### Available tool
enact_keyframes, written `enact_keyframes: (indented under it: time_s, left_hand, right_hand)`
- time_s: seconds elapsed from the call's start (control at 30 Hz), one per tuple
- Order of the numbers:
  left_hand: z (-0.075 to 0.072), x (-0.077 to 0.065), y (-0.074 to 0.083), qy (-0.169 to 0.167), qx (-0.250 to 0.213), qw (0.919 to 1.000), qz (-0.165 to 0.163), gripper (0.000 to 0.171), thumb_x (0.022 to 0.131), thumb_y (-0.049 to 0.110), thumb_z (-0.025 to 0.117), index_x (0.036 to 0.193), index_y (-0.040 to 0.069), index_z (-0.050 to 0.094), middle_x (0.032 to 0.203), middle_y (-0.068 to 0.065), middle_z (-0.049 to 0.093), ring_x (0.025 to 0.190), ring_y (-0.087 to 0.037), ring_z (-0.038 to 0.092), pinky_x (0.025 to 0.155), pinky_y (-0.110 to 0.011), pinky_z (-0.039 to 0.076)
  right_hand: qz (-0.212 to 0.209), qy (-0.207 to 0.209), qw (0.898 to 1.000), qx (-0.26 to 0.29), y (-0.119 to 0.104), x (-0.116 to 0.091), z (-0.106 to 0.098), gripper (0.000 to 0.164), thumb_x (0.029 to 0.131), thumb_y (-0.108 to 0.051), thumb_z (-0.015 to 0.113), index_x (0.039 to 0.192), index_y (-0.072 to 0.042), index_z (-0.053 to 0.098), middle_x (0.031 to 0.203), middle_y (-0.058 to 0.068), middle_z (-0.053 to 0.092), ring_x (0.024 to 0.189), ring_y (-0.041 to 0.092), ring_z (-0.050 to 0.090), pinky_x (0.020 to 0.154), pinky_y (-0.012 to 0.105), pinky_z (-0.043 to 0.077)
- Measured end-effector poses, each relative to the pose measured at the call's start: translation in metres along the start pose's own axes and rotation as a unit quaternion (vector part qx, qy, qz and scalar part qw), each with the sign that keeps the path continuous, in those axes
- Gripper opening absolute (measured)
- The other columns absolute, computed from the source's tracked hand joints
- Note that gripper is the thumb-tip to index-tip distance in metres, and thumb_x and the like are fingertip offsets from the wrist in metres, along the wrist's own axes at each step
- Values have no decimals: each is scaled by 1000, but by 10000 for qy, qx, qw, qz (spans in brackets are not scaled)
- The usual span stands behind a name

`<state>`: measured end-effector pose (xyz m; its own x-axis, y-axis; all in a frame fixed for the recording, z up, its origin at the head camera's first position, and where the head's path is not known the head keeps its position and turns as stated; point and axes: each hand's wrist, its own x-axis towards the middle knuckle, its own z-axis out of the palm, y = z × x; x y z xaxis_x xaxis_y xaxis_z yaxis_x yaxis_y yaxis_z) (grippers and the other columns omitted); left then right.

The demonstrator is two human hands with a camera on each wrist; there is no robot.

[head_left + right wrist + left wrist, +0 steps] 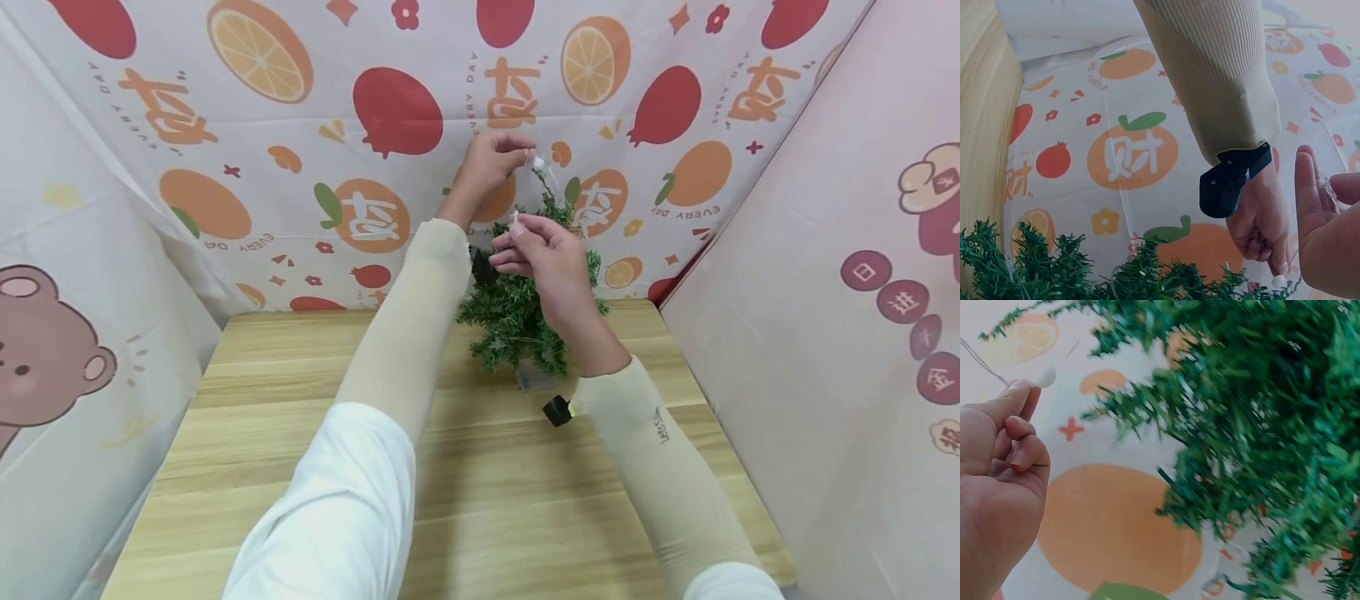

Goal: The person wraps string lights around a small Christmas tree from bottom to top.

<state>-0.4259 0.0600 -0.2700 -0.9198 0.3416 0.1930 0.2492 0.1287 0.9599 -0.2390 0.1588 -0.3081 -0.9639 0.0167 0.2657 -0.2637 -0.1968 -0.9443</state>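
Note:
In the head view my left hand (487, 171) pinches a small white bulb-like piece (538, 163) at the tip of the artificial green tree (517, 308). The left wrist view shows that same white piece (1046, 377) at my fingertips, with a thin wire (982, 362) running off to the upper left. Lower down, in front of the tree, my right hand (551, 262) pinches part of a thin strand between thumb and forefinger. Clear, shiny material (1330, 192) shows between the right fingers in the right wrist view; I cannot tell its kind.
The tree stands on a pale block base (535, 377) near the back of the wooden table (300, 467). Fruit-printed cloth (300, 158) hangs right behind it, with more cloth at both sides. Black wrist cameras (557, 410) sit on the forearms.

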Motion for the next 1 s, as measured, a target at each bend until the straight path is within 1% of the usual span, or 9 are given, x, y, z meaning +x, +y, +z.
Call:
enact_keyframes:
  time_s: [0.1,0.17,0.23,0.4,0.53,0.63,0.8,0.87,1.0]
  left_hand:
    - [-3,1,-12,16,-27,9999,-99,25,97,21,69,120,10,73,123,0,69,103,-12,58,86,-27,46]
    - [-4,1,-20,40,-29,9999,-102,25,97,22,69,119,10,74,120,0,70,96,-13,55,85,-31,45]
    - [-5,1,-27,49,-33,9999,-123,25,97,23,70,118,10,74,118,0,71,97,-11,56,87,-29,46]
    - [-9,-5,-40,11,-17,10000,-2,26,98,21,69,118,6,74,119,-3,71,113,-15,61,98,-30,48]
    - [-12,-13,-46,-57,183,9997,139,26,98,19,68,119,3,72,118,-4,70,112,-17,62,99,-32,49]
    - [-13,-18,-51,-176,319,9992,138,26,99,20,66,119,4,72,118,-3,70,111,-15,62,97,-32,50]
    - [-13,-25,-64,-282,194,9994,37,26,99,23,67,118,5,72,118,-3,70,110,-16,62,96,-35,50]
    - [-14,-28,-70,-283,166,9995,28,25,99,23,67,117,6,73,117,-3,70,108,-18,62,94,-37,50]
    - [-13,-34,-79,-320,276,9990,133,21,99,22,67,114,9,74,116,-3,71,104,-18,63,93,-41,51]
  right_hand:
    - [89,-85,9999,-76,4,0,4,31,104,-14,57,131,1,60,96,10,72,79,16,73,80,31,60]
    - [144,-123,9997,-145,7,0,6,31,104,-15,57,131,0,60,97,10,72,80,16,73,80,31,60]
    - [207,-151,9994,-224,10,-1,7,30,104,-16,57,130,-1,61,97,10,72,80,16,73,81,32,60]
    - [296,-198,9984,-437,15,-6,6,31,104,-17,58,130,-3,62,98,13,72,82,17,73,82,34,60]
    - [291,-245,9974,-608,19,-10,1,32,104,-20,59,131,-4,62,99,14,73,83,17,74,81,34,60]
    - [266,-273,9970,-678,19,-15,-2,33,103,-21,60,132,-4,62,100,14,73,84,18,74,81,34,60]
    - [294,-256,9965,-735,20,-21,-8,33,103,-21,60,131,-4,62,97,12,73,83,19,74,80,34,61]
    - [338,-255,9961,-780,21,-24,-9,34,103,-22,60,131,-3,62,97,11,72,83,19,73,80,34,61]
    - [437,-254,9940,-968,22,-31,-13,34,102,-23,61,131,-4,62,97,12,72,83,21,73,80,34,61]
